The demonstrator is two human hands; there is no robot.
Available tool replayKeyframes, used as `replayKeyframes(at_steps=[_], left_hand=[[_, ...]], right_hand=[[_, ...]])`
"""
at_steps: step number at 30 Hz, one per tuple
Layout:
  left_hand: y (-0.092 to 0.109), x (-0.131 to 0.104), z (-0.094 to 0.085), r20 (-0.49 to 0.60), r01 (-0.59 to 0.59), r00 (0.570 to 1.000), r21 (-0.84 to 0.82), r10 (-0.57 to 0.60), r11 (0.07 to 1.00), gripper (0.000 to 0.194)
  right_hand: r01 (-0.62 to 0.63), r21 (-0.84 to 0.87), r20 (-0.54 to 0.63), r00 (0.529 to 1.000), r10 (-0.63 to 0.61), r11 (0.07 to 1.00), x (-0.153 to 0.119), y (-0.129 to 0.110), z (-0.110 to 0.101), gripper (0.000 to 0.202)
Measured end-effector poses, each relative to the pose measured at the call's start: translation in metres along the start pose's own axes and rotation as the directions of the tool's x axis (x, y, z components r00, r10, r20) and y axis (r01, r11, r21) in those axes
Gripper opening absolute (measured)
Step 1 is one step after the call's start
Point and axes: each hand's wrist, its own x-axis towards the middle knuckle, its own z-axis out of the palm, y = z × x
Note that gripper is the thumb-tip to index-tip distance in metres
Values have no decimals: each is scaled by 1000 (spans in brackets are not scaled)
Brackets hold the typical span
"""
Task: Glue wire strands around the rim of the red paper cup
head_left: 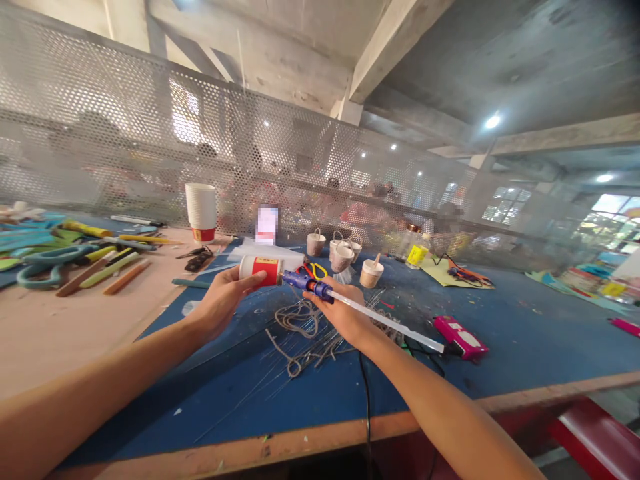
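In the head view, your left hand (223, 300) pinched a cup (269, 269), thumb on its red band, at 8 o'clock from the view's centre. Your right hand (347, 313) was wrapped around a glue gun (307, 284) at the cup's 3 o'clock, nozzle by the red end; its fingers were partly hidden. A glue stick (387, 320) jutted toward 4 o'clock. Twine (300, 319) lay at the cup's 5 o'clock; a cup stack (201, 207) stood at 10.

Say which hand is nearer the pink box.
Right. The right hand, holding the blue glue gun, is left of the pink box; the left hand, holding the paper cup, is farther left.
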Motion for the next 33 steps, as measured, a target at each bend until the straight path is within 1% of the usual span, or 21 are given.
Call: replayKeyframes(at_steps=[8, 13, 16, 24, 28, 33], left_hand=[[1, 0, 1, -21, -15, 1000, 16, 15, 1000, 38], [3, -1, 2, 2, -1, 1000, -4, 1, 1000, 35], [3, -2, 2, -2, 2, 1000, -11, -2, 1000, 32], [7, -5, 4, 9, -3, 1000, -16, 3, 1000, 32], [5, -4, 3, 4, -20, 1000, -12, 20, 1000, 30], [3, -3, 2, 30, 8, 1000, -21, -8, 1000, 26]], right_hand=[[19, -27, 18, 1000, -19, 999, -1, 0, -1, 32], [10, -30, 27, 1000, -9, 1000, -1, 0, -1, 29], [7, -35, 37, 999, -6, 999, -1, -1, -2, 29], [3, -23, 25, 1000, -2, 1000, -2, 0, -3, 29], [-3, -15, 20, 1000, 3, 1000, -2, 0, -4, 29], [-3, -21, 18, 1000, 3, 1000, -2, -1, -4, 29]])
